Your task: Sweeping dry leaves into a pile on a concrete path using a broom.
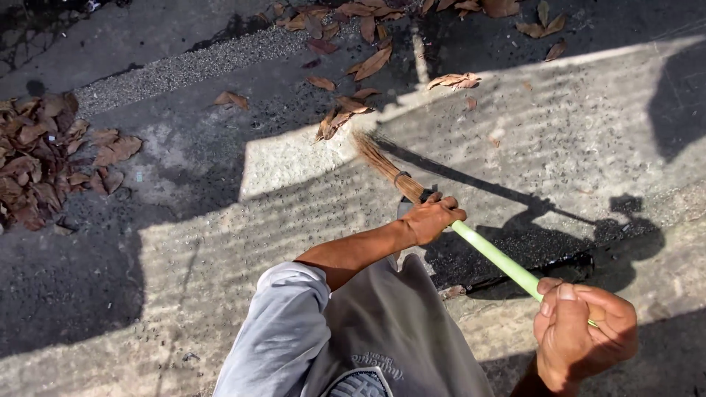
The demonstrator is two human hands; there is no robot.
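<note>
While both hands' fingers wrap it, the broom (471,239) slants toward dry leaves (338,117).

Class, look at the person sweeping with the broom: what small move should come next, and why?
Probably a short stroke pushing the bristles forward into the leaves just ahead. Both hands grip the green handle, the left hand low near the bristles and the right hand at the top, and the tips already rest beside those loose leaves, with a bigger pile off to the left.

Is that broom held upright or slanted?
Slanted: the broom runs from bristles on the pavement up to the right hand, left hand gripping lower.
</note>
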